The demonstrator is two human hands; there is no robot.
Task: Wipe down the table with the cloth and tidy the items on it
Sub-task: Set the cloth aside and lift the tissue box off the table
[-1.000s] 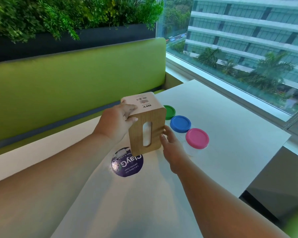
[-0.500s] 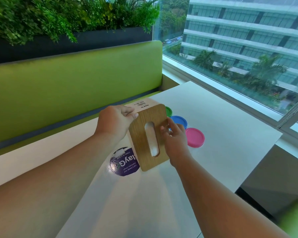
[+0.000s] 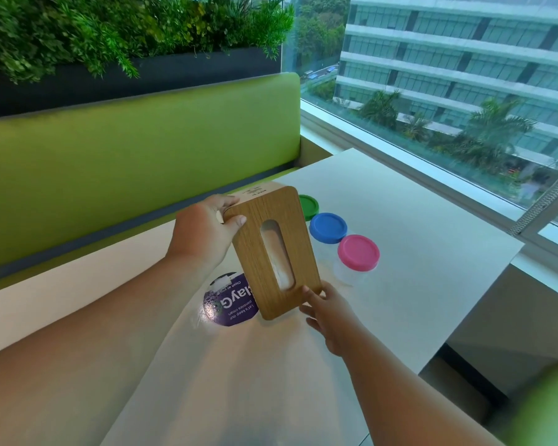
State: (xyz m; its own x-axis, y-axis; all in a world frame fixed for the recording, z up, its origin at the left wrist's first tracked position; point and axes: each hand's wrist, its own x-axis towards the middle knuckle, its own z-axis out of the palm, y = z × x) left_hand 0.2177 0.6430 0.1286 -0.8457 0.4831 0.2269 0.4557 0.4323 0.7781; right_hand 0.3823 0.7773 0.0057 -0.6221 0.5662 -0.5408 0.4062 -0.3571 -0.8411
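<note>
A wooden tissue box [image 3: 255,239] with an oval slot is tilted over the white table [image 3: 416,268], its slotted face turned toward me. My left hand [image 3: 203,233] grips its upper far corner, thumb on the wooden face. My right hand [image 3: 329,310] holds its lower near corner with the fingertips. Right of the box stand three clear tubs in a row, with a green lid [image 3: 308,206], a blue lid [image 3: 328,227] and a pink lid [image 3: 358,252]. No cloth is in view.
A round purple sticker [image 3: 229,305] lies on the table under the box. A green bench backrest [image 3: 136,149] runs behind the table, with a planter [image 3: 110,37] above it. A large window [image 3: 448,91] is at the right; the table's right edge drops off there.
The box has tipped further, so its slotted face now faces up toward me. My right hand slid from the box's side down to its lower corner. The tubs stayed put.
</note>
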